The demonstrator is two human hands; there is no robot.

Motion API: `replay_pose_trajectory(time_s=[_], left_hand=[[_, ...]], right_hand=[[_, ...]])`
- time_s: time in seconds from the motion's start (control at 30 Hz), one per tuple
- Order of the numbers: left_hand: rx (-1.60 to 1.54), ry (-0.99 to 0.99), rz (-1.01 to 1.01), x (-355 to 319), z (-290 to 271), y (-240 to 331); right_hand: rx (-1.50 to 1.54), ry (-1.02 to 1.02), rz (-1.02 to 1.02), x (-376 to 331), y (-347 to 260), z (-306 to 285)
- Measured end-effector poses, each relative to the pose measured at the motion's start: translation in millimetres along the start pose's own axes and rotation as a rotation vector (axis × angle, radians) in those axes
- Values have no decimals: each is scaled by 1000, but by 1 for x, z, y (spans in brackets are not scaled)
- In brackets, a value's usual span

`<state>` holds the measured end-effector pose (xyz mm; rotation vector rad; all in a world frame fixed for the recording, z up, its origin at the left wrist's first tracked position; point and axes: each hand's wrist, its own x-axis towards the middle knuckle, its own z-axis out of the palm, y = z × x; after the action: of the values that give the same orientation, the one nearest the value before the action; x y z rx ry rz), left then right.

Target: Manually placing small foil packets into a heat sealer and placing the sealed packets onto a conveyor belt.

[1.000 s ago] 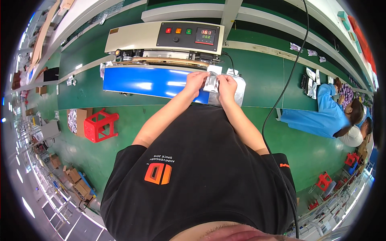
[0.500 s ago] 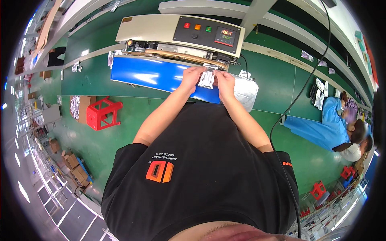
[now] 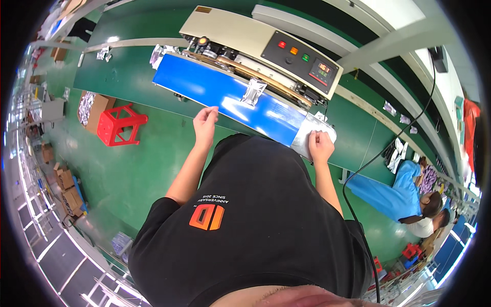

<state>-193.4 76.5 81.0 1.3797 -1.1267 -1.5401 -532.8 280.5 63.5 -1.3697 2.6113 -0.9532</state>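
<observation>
A silver foil pouch (image 3: 253,92) lies on the blue conveyor bed (image 3: 192,82) of a band sealer (image 3: 240,30), its far edge at the sealing band. Neither hand touches it. My left hand (image 3: 205,125), fingers curled together with nothing visible in them, hangs just off the bed's near edge. Over the silvery, shiny sheet-like surface (image 3: 303,139) at the bed's right end is my right hand (image 3: 321,146). Its fingers are bent and pressed together against that surface; whether they pinch anything is hidden.
Crumpled foil pieces (image 3: 157,55) sit at the sealer's left end. A red stool (image 3: 120,125) and a cardboard box (image 3: 97,112) stand on the floor at left. A black cable (image 3: 388,146) hangs at right. People in blue (image 3: 388,194) work at far right.
Both hands have let go of the foil pouch, which now rests at the sealer. My left hand moved left and nearer, my right hand right to the silvery surface. The view has turned.
</observation>
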Motion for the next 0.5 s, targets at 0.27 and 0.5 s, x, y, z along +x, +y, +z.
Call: replay_pose_trajectory(time_s=[0.27, 0.5], left_hand=[[348, -51, -424, -34, -139, -215], [804, -181, -1003, -129, -271, -292]], right_hand=[[-165, 52, -125, 3, -21, 3], [-206, 69, -132, -3, -25, 9]])
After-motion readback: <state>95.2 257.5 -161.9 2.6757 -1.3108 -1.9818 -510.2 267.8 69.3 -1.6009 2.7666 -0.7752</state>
